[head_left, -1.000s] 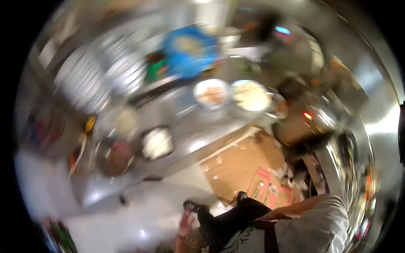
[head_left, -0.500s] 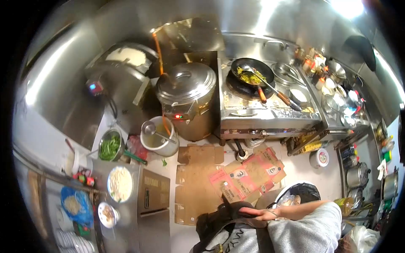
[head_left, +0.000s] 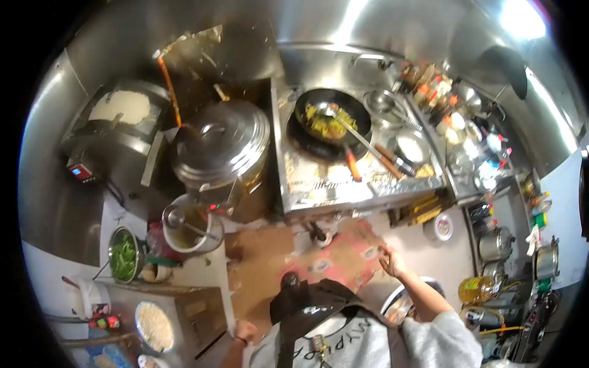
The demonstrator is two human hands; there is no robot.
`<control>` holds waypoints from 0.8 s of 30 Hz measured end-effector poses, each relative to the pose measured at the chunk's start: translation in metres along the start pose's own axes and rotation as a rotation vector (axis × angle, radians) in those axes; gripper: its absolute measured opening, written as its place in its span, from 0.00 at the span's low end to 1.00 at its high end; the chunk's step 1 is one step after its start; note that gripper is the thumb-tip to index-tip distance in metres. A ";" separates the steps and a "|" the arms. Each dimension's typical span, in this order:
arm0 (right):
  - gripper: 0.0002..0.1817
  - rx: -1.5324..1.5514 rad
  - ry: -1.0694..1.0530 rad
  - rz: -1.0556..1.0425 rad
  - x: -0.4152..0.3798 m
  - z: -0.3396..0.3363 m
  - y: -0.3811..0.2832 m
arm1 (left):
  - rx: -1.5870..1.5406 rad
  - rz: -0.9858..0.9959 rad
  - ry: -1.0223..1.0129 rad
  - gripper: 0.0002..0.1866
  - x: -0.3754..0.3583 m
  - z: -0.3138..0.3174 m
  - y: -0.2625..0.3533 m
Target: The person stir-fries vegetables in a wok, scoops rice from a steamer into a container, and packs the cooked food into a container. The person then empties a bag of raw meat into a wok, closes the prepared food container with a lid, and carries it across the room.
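My right hand (head_left: 392, 262) is held out in front of my body, over the cardboard on the floor, fingers slightly apart and nothing visible in them. Low on the other side, my left hand (head_left: 246, 331) hangs near the steel counter, blurred, its fingers mostly turned out of sight. Ahead of me on the stove (head_left: 319, 193) rests a black wok (head_left: 313, 101) with chopped yellow-green food (head_left: 334, 127). A long-handled ladle (head_left: 362, 140) leans in the wok, its bowl in the food. The wok's wooden handle (head_left: 352, 165) points toward me.
Left of the stove stands a large lidded steel pot (head_left: 218, 138), with a white bucket (head_left: 193, 236) holding a ladle before it. A bowl of greens (head_left: 124, 257) and a bowl of pale food (head_left: 154, 326) are at left. Bottles and seasonings (head_left: 435, 89) crowd the right. Cardboard (head_left: 261, 245) covers the floor.
My view has moved nearer the stove. My right hand has gone from close by my body to stretched out ahead, and my left hand has come into view.
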State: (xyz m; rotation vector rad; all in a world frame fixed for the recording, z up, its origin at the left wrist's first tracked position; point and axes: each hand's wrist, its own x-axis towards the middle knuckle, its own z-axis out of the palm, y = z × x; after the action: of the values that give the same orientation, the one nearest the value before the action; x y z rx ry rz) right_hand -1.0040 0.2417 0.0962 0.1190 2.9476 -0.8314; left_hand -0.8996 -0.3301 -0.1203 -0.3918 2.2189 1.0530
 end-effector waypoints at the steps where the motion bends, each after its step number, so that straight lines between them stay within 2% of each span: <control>1: 0.19 0.001 0.270 -0.078 0.044 -0.011 0.015 | -0.008 0.155 0.043 0.04 0.023 -0.014 0.052; 2: 0.19 0.087 0.398 -0.132 0.089 -0.038 0.007 | -0.034 0.259 0.018 0.13 0.024 -0.047 0.167; 3: 0.22 -0.059 0.507 -0.224 0.118 -0.056 0.004 | -0.049 0.466 0.064 0.14 0.036 -0.053 0.230; 4: 0.25 -0.190 0.498 -0.095 0.147 -0.071 0.001 | -0.088 0.601 -0.009 0.14 0.049 -0.053 0.294; 5: 0.28 -0.164 0.510 -0.023 0.171 -0.084 -0.008 | -0.015 0.703 0.007 0.14 0.060 -0.045 0.351; 6: 0.32 -0.212 0.449 0.065 0.196 -0.088 -0.001 | -0.015 0.729 -0.080 0.13 0.082 -0.029 0.392; 7: 0.34 -0.273 0.349 0.169 0.220 -0.086 0.013 | -0.081 0.596 -0.261 0.15 0.100 -0.012 0.432; 9: 0.35 -0.388 0.039 0.256 0.255 -0.090 0.022 | -0.352 0.762 -0.266 0.18 0.128 0.038 0.496; 10: 0.35 -0.403 0.023 0.239 0.285 -0.059 0.079 | -0.572 0.559 -0.412 0.19 0.147 0.061 0.524; 11: 0.32 -0.270 0.037 0.152 0.295 -0.074 0.074 | -0.791 0.338 -0.553 0.21 0.159 0.080 0.552; 12: 0.28 -0.142 0.086 0.054 0.300 -0.092 0.073 | -0.890 0.250 -0.537 0.21 0.168 0.099 0.575; 13: 0.25 -0.007 0.126 -0.040 0.299 -0.117 0.063 | -1.070 0.278 -0.618 0.17 0.176 0.109 0.595; 15: 0.21 0.116 0.180 -0.098 0.309 -0.139 0.061 | -1.410 0.148 -0.925 0.13 0.194 0.119 0.604; 16: 0.20 0.181 0.121 -0.043 0.320 -0.144 0.067 | -1.499 0.047 -0.881 0.11 0.183 0.114 0.624; 17: 0.20 0.192 0.090 -0.047 0.330 -0.141 0.075 | -1.516 0.030 -0.853 0.11 0.193 0.123 0.625; 19: 0.18 0.099 0.078 -0.251 0.346 -0.137 0.093 | -1.789 0.113 -1.220 0.09 0.223 0.140 0.625; 20: 0.17 -0.092 -0.094 -0.203 0.344 -0.144 0.100 | -1.717 -0.006 -1.013 0.05 0.206 0.129 0.643; 21: 0.18 0.083 -0.092 -0.251 0.340 -0.152 0.111 | -1.735 -0.002 -0.993 0.05 0.196 0.119 0.653; 23: 0.19 0.046 -0.138 -0.232 0.334 -0.200 0.116 | -1.362 0.099 -0.720 0.03 0.180 0.107 0.664; 24: 0.20 -0.004 -0.158 -0.218 0.328 -0.226 0.112 | -1.354 -0.036 -0.623 0.04 0.174 0.105 0.667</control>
State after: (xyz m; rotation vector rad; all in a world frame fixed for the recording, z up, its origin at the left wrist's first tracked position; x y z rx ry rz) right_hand -1.3315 0.4727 0.1992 -0.2600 2.8467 -0.8170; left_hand -1.3253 0.1753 0.1026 -0.5280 0.7127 2.1655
